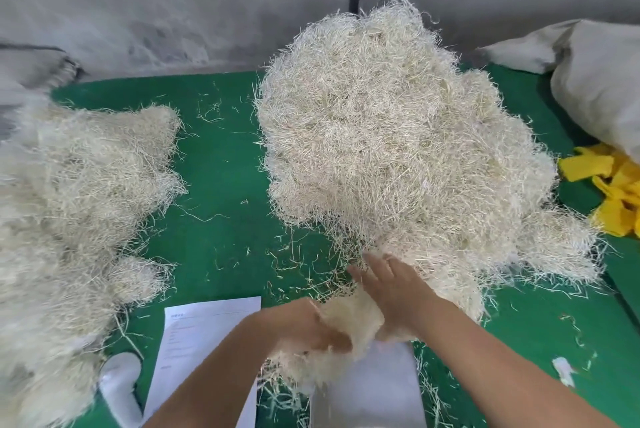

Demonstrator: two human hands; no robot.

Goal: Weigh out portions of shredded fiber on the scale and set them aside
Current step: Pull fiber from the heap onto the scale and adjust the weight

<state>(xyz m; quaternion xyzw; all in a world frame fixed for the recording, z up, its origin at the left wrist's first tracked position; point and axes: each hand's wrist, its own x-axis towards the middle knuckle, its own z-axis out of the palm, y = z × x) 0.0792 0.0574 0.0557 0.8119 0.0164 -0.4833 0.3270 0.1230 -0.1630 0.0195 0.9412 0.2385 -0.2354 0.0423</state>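
A tall heap of pale shredded fiber rises on the green table at centre right. Several set-aside clumps of fiber lie along the left side. My left hand grips a small clump of fiber just above the white scale platform at the bottom centre. My right hand reaches with straight fingers into the near foot of the tall heap and touches the same clump. Loose strands hang from the clump over the platform's left edge.
A printed sheet of paper lies left of the scale, with a white object beside it. Yellow cloth pieces and a grey sack sit at the right. A grey wall stands behind. Stray strands litter the green surface.
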